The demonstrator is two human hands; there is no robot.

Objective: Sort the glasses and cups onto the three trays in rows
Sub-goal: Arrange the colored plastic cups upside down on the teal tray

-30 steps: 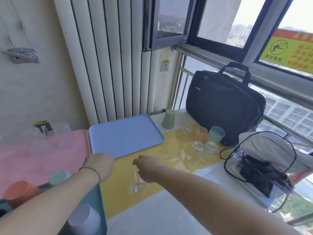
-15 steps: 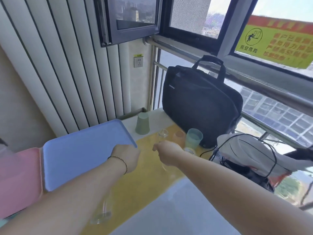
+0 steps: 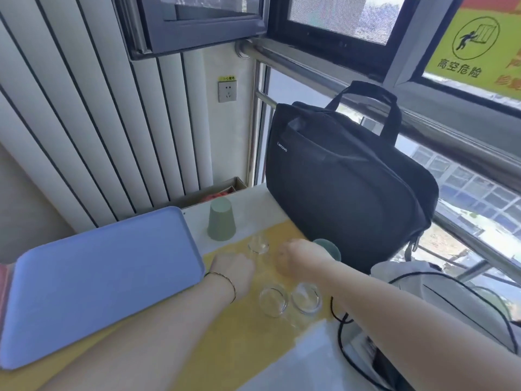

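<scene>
Left hand: left hand [image 3: 235, 273] knuckles up over the yellow mat [image 3: 225, 340], fingers curled under; whether they hold anything cannot be told. Thin bracelet [image 3: 225, 280] on the wrist.
Right hand: right hand [image 3: 298, 259] also knuckles up, fingers folded down and hidden; grip cannot be told.
Between hands: a clear glass [image 3: 258, 244] stands just beyond the gap between the two hands.
Near side: two more glasses [image 3: 273, 301] [image 3: 306, 297] side by side on the mat, just behind the knuckles, between the forearms.
Green cup: green cup [image 3: 221, 223] upside down, beyond the left fingers, off the mat.
Teal cup: teal cup [image 3: 329, 249] mostly hidden behind the right hand, touching or just beside it.
In the way: black bag [image 3: 346, 187] stands close beyond the right fingers; a black cord [image 3: 342, 328] loops beside the right forearm.
Tray: blue tray [image 3: 93, 280] outboard of the left hand, its edge just beside the wrist; nothing on it.
Surface: pale table [image 3: 253, 204] under the mat.
Room: ribbed white wall panels [image 3: 98, 108], a socket [image 3: 227, 91], window [image 3: 338, 18] with a yellow warning sign [image 3: 473, 40].
</scene>
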